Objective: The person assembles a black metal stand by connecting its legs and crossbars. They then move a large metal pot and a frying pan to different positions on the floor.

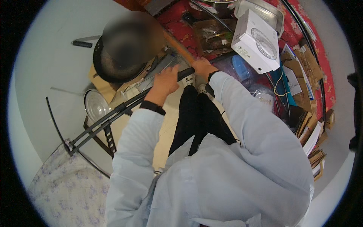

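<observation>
- Left hand (pixel 165 81) closed around black rod (pixel 113 113), low beside dark pan (pixel 117 60).
- Right hand (pixel 202 68) wrapped on wooden pole (pixel 179 47).
- Risked swinging rod into pan, toppling clutter.

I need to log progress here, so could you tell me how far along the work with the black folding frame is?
Done: nothing looks finished. In hand: the left hand and right hand both grip the handle end of the black frame, which is lifted and slanted. Left: the frame is not set down; the wok, the white box and the cardboard lie crowded around it.
</observation>
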{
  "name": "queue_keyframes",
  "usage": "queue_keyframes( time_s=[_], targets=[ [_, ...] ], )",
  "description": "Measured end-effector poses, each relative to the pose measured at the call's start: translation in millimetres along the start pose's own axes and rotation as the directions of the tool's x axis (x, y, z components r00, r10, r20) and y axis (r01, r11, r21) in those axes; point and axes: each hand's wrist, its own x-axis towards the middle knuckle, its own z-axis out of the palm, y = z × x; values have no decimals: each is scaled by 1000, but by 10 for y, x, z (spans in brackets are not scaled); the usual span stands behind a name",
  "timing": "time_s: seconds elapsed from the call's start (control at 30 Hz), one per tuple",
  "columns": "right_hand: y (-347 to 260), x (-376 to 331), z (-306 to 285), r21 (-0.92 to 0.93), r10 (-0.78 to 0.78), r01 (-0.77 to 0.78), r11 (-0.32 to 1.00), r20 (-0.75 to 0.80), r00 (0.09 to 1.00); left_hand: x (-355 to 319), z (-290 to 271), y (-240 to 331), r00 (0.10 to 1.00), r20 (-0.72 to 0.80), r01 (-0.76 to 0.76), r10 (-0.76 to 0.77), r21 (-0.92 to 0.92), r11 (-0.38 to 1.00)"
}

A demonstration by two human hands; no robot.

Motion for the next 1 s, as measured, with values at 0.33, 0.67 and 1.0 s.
queue_keyframes(
  time_s=[0.33,0.67,1.0],
  targets=[
    [101,-7,-8,30,-67,66,997,29,997,-574,11,-805,998,-18,38,-68,-675,737],
    [9,117,132,-64,93,-87,994,88,992,-2120,376,-1328,865,-265,29,-426,-821,570],
    [-48,-26,157,-71,169,-162,984,111,979,-2733,617,-1769,783,-319,-72,-535,-900,430]
  ],
)
